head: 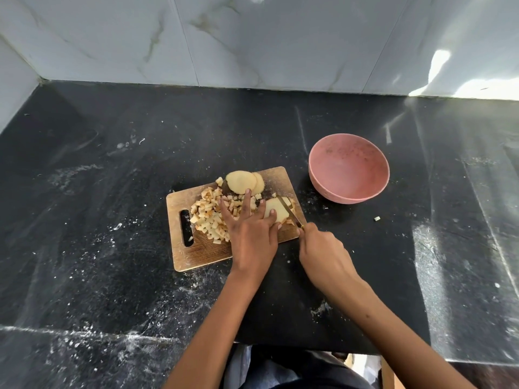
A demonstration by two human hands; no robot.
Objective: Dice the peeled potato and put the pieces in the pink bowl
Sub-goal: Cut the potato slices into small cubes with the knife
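On the wooden cutting board [196,252], the left hand [250,231] presses straight, spread fingers onto one potato slab [276,209], while the right hand [323,251] grips a knife [290,213] whose blade runs diagonally away and leftward across that slab. Two round slices [242,181] overlap at the board's far edge beside one heap of diced pieces [209,217]. One pink bowl [349,168] sits right of the board, nothing visible inside.

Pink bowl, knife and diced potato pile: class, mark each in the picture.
pink bowl [349,147]: head view, far inner wall.
knife [290,213]: head view, middle of the blade.
diced potato pile [209,214]: head view, centre of the heap.
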